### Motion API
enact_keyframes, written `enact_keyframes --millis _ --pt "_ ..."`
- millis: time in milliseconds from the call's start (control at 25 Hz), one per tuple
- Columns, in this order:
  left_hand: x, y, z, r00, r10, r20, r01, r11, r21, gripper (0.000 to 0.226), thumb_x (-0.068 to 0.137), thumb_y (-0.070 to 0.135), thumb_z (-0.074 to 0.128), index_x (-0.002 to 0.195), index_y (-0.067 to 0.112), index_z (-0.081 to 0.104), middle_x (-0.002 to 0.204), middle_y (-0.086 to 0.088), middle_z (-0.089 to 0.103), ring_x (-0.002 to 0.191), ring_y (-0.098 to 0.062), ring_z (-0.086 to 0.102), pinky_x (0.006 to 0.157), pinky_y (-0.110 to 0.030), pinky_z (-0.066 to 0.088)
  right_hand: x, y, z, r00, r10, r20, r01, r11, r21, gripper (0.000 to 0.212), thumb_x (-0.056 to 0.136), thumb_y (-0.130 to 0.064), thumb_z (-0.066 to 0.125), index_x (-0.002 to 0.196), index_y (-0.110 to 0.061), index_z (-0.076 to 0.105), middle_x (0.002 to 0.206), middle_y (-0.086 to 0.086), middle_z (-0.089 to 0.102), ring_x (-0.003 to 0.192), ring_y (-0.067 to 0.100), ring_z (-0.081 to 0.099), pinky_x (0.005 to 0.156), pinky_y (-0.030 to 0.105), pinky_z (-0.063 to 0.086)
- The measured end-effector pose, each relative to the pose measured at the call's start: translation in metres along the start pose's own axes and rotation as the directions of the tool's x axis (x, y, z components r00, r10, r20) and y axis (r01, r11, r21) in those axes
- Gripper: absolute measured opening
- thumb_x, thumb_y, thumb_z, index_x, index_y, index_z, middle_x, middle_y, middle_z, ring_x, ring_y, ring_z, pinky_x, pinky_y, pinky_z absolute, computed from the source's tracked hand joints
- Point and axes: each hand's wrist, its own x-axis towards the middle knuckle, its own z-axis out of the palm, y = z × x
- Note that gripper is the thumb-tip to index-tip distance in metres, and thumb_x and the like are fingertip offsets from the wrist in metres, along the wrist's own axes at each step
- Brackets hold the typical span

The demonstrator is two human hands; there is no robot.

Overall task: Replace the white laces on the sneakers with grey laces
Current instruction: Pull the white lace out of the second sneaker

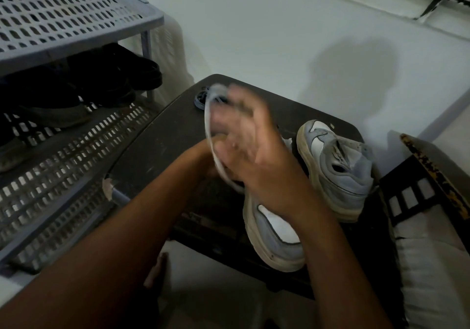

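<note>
Two grey and white sneakers lie on a small dark table (157, 145). The far sneaker (338, 166) rests on its side at the right and shows no lace. The near sneaker (274, 234) lies under my right wrist. A white lace (209, 138) arcs up in a loop in front of my hands. My right hand (254, 145) is blurred, its fingers spread above the lace. My left hand (216, 161) is mostly hidden behind the right one, and its hold on the lace is unclear. A coiled grey lace (201, 98) lies at the table's far corner.
A grey perforated plastic shoe rack (76, 18) stands at the left with dark shoes (89, 84) on its middle shelf. A white wall lies behind the table. A dark frame with white bedding (419, 201) borders the table on the right.
</note>
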Motion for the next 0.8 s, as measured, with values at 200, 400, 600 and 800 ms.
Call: enact_keyframes --millis 200,400,600,800 --pt "0.014 0.037 -0.028 0.965 -0.248 0.087 0.263 0.917 -0.299 0.044 0.103 0.038 0.041 0.134 0.007 0.043 0.09 -0.017 0.066 0.069 -0.026 0.07 0.046 -0.027 0.056 0.003 0.032 -0.012 0.78 -0.12 -0.615 -0.038 0.97 -0.238 0.052 0.09 -0.014 0.06 0.138 -0.023 0.045 0.125 -0.005 0.059 0.104 -0.005 0.056 0.081 0.006 0.044" --pt "0.024 0.036 -0.03 0.964 0.032 -0.264 -0.043 0.998 -0.035 0.04 0.099 0.043 0.051 0.128 0.016 0.048 0.109 -0.011 0.062 0.081 -0.019 0.062 0.062 -0.033 0.056 -0.024 0.09 -0.047 0.656 0.281 -0.701 -0.502 0.856 -0.127 0.016 0.089 -0.035 0.063 0.083 -0.021 0.064 0.076 -0.005 0.068 0.065 0.004 0.061 0.05 0.012 0.039" --pt "0.01 0.018 0.019 0.989 0.146 -0.006 -0.131 0.905 0.405 0.092 0.076 0.063 0.069 0.147 0.022 0.027 0.144 -0.011 0.036 0.125 -0.028 0.049 0.095 -0.042 0.05 -0.026 0.086 -0.04 0.728 0.231 -0.646 -0.538 0.777 -0.328 0.02 0.084 -0.039 0.07 0.073 -0.022 0.067 0.063 -0.009 0.065 0.06 0.006 0.063 0.054 0.025 0.049" --pt "0.007 0.01 0.028 0.98 0.195 -0.051 -0.15 0.877 0.457 0.1 0.075 0.056 0.073 0.151 0.024 0.017 0.146 -0.011 0.027 0.129 -0.033 0.044 0.101 -0.044 0.044 -0.02 0.082 -0.031 0.784 0.177 -0.595 -0.55 0.642 -0.534 0.035 0.086 -0.026 0.068 0.053 -0.021 0.056 0.058 0.001 0.063 0.056 0.018 0.06 0.056 0.032 0.05"
